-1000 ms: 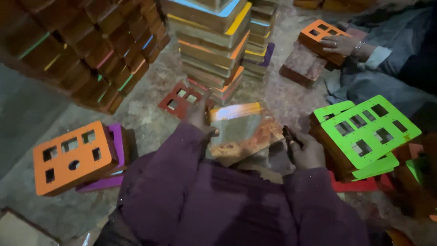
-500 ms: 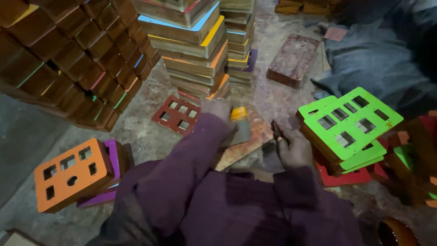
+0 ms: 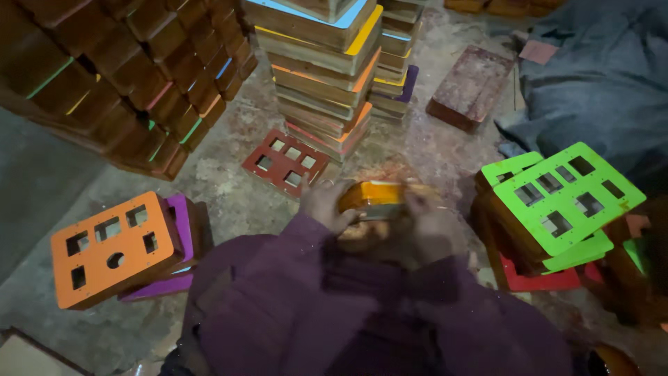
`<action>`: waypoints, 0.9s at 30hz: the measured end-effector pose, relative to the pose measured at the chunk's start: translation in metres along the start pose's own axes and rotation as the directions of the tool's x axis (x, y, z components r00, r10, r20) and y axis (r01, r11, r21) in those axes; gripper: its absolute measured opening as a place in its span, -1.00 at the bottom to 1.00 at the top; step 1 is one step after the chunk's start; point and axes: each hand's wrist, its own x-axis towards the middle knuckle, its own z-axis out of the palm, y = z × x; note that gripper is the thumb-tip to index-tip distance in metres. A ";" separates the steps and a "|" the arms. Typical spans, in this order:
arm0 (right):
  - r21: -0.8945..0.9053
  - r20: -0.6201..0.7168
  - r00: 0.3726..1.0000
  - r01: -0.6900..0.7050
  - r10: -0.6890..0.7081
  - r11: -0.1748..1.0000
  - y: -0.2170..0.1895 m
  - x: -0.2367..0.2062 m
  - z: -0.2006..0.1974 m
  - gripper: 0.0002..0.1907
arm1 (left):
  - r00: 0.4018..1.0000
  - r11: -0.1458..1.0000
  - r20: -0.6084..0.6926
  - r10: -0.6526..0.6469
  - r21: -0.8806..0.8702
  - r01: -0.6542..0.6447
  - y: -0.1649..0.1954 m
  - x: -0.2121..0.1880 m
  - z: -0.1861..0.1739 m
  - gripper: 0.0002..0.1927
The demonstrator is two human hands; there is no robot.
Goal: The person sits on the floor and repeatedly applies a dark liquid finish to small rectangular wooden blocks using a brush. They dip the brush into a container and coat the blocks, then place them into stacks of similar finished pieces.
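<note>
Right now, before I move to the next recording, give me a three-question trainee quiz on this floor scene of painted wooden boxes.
1. True or false: both hands grip the orange-topped wooden box.
2. Which cut-out plate lies flat on the floor beside the tall stack of wooden boxes? A) dark red B) blue C) white
3. Fill in: the bright green cut-out plate lies to the person's ____.

Key: 1 true: the left hand and right hand hold its ends. 2 A, the dark red cut-out plate. 3 right.

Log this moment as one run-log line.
left hand: grips orange-topped wooden box | right hand: on same box, blurred | red cutout panel: flat on floor, just beyond
</note>
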 end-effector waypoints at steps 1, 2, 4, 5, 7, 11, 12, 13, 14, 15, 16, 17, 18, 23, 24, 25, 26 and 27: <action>-0.003 0.023 0.993 -0.115 0.115 0.993 0.019 0.001 -0.003 -0.48 | 1.000 1.000 -0.026 -0.002 -0.023 0.001 -0.002 0.002 0.001 -0.35; -0.011 0.040 0.973 -0.229 0.229 0.973 0.033 0.003 -0.007 -0.50 | 0.999 0.999 -0.053 -0.001 -0.047 -0.002 -0.004 0.003 0.002 -0.35; -0.118 0.069 0.936 -0.336 0.345 0.934 0.047 0.008 -0.016 -0.51 | 0.998 0.997 0.056 -0.039 -0.061 0.043 -0.006 0.004 0.005 -0.39; -0.174 0.087 0.911 -0.384 0.402 0.907 0.045 0.008 -0.021 -0.51 | 0.991 0.995 0.117 -0.066 -0.067 0.074 -0.006 0.003 0.008 -0.41; -0.020 -0.009 0.985 -0.174 0.174 0.984 0.025 0.004 -0.026 -0.39 | 0.986 0.976 0.129 -0.109 -0.175 0.130 -0.005 0.002 0.013 -0.41; 0.002 0.032 0.992 0.122 -0.122 0.993 -0.032 0.001 -0.013 -0.29 | 0.998 0.955 0.050 -0.049 -0.289 0.062 -0.006 0.001 0.018 -0.37; -0.045 0.054 0.994 0.099 -0.097 0.994 -0.036 0.003 -0.009 -0.31 | 0.995 0.976 0.067 -0.074 -0.202 0.086 -0.006 0.001 0.017 -0.37; -0.092 0.074 0.995 0.077 -0.070 0.993 -0.036 0.006 -0.004 -0.32 | 0.992 0.988 0.080 -0.100 -0.112 0.109 -0.007 0.002 0.015 -0.37; -0.139 0.100 0.994 0.054 -0.040 0.989 -0.032 0.007 0.001 -0.34 | 0.987 0.991 0.095 -0.131 -0.024 0.134 -0.007 0.002 0.012 -0.37; -0.148 0.091 0.996 0.015 -0.001 0.989 -0.021 0.014 0.004 -0.35 | 0.986 0.990 0.102 -0.131 -0.033 0.135 -0.008 0.003 0.009 -0.36; -0.159 0.082 0.996 -0.023 0.036 0.987 -0.003 0.019 0.002 -0.37 | 0.985 0.990 0.108 -0.131 -0.043 0.137 -0.008 0.005 0.005 -0.35; -0.203 0.096 0.984 -0.129 0.151 0.971 0.016 0.020 -0.003 -0.37 | 0.985 0.989 0.112 -0.133 -0.056 0.140 -0.009 0.006 0.002 -0.33; -0.250 0.101 0.959 -0.232 0.263 0.940 0.033 0.023 -0.008 -0.37 | 0.982 0.986 0.119 -0.146 -0.068 0.155 -0.008 0.007 0.000 -0.31; -0.023 0.001 0.985 -0.174 0.174 0.985 0.031 0.013 -0.004 -0.29 | 0.979 0.983 0.122 -0.164 -0.062 0.172 -0.009 0.010 -0.003 -0.33; -0.043 0.012 0.998 -0.055 0.056 0.998 0.015 0.007 0.004 -0.32 | 0.978 0.983 0.126 -0.165 -0.055 0.173 -0.010 0.010 -0.002 -0.32; -0.060 0.032 0.998 0.063 -0.062 0.996 -0.001 -0.001 0.012 -0.34 | 0.976 0.982 0.135 -0.172 -0.048 0.180 -0.012 0.009 -0.001 -0.32; -0.086 0.055 0.995 0.084 -0.079 0.993 -0.011 -0.003 0.018 -0.37 | 0.973 0.982 0.147 -0.177 -0.040 0.185 -0.015 0.007 -0.001 -0.31; -0.113 0.068 0.993 0.104 -0.097 0.988 -0.017 0.001 0.024 -0.40 | 0.979 0.983 0.119 -0.166 -0.060 0.174 -0.018 0.006 -0.001 -0.30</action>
